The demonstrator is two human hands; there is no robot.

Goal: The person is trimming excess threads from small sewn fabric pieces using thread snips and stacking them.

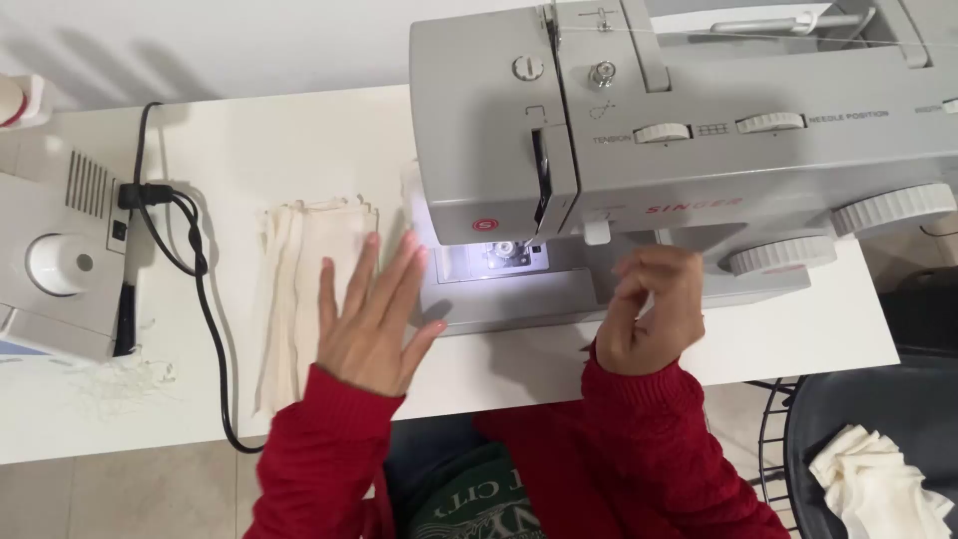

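Your left hand (374,319) lies open and flat beside 1 stack of cream cloth (299,289). Your right hand (651,309) is loosely curled, gripping nothing visible, before the sewing machine (699,150).

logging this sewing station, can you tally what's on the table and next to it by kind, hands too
sewing machine: 1
smaller white machine: 1
black cable: 1
cream fabric stack on the table: 1
dark basket of cream fabric pieces: 1
hands, left hand and right hand: 2
total: 7
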